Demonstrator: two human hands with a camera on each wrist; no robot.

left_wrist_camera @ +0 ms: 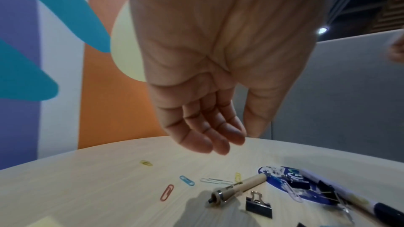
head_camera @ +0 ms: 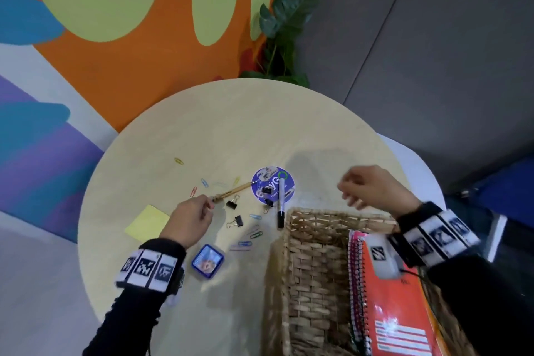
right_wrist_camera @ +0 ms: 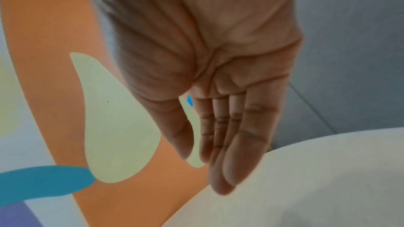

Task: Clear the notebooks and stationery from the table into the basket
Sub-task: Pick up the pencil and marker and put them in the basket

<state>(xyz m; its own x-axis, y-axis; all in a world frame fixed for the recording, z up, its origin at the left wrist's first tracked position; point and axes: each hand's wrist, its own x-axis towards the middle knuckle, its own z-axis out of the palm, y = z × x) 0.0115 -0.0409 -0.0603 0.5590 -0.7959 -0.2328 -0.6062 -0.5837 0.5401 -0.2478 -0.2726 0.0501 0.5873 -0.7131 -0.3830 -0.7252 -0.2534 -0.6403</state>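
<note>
Basket (head_camera: 318, 263) at table (head_camera: 231, 124) edge, hands apart

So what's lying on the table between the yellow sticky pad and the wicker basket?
In the head view, the left hand, a blue case, black binder clips and coloured paper clips lie between the yellow sticky pad and the basket.

Left hand (head_camera: 189, 218) hovers by wooden pen (head_camera: 232, 191); notebooks (head_camera: 387, 295) fill basket (head_camera: 306, 269).

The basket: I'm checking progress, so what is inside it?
Spiral notebooks stand in the wicker basket against its right side, an orange notebook foremost. The right wrist hides their top corner; whatever lies beneath them is covered.
</note>
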